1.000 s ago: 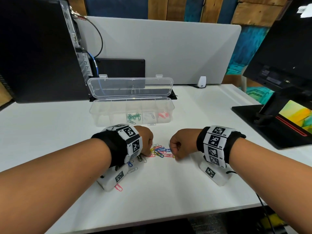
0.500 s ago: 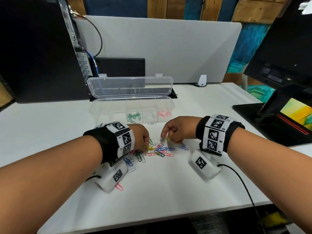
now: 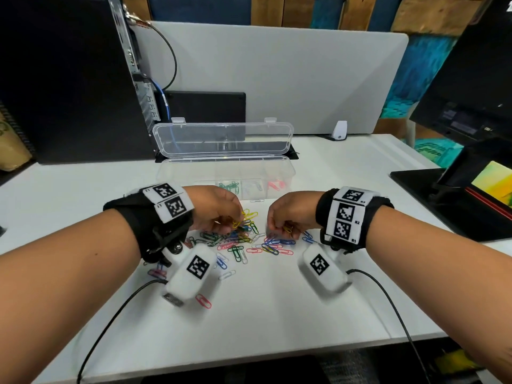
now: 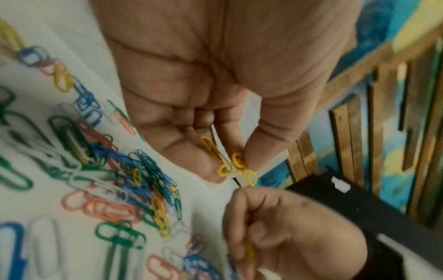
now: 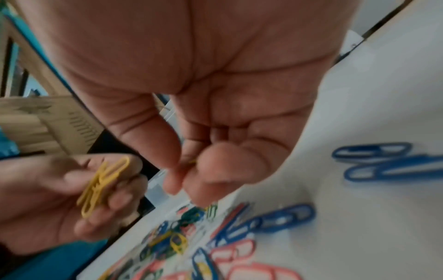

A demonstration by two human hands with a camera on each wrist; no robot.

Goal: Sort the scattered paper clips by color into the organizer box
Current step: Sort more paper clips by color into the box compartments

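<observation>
Head view: my left hand point(image 3: 214, 210) and right hand point(image 3: 291, 214) hang side by side over the scattered paper clips point(image 3: 243, 242) on the white table point(image 3: 277, 314), both with fingers curled down. The left pinches yellow clips point(image 3: 237, 223); the right closes on a small yellow bundle point(image 3: 288, 228). Beyond my knuckles stands the organizer box point(image 3: 225, 176), lid up, with green clips point(image 3: 228, 186), pale clips and pink clips point(image 3: 275, 184) in separate compartments. Left wrist view: my left thumb and fingertips point(image 4: 249, 157) nip a cluster of yellow clips point(image 4: 236, 166), one more lying along my fingers; the right hand point(image 4: 282, 233) just below grips a yellow clip. The mixed pile lies palm-side of me. Right wrist view: my right thumb and fingers point(image 5: 208, 170) press together on something yellow, mostly hidden. The left hand point(image 5: 59, 193) opposite holds yellow clips point(image 5: 103, 185). Blue clips point(image 5: 374, 161) lie outside my palm.
</observation>
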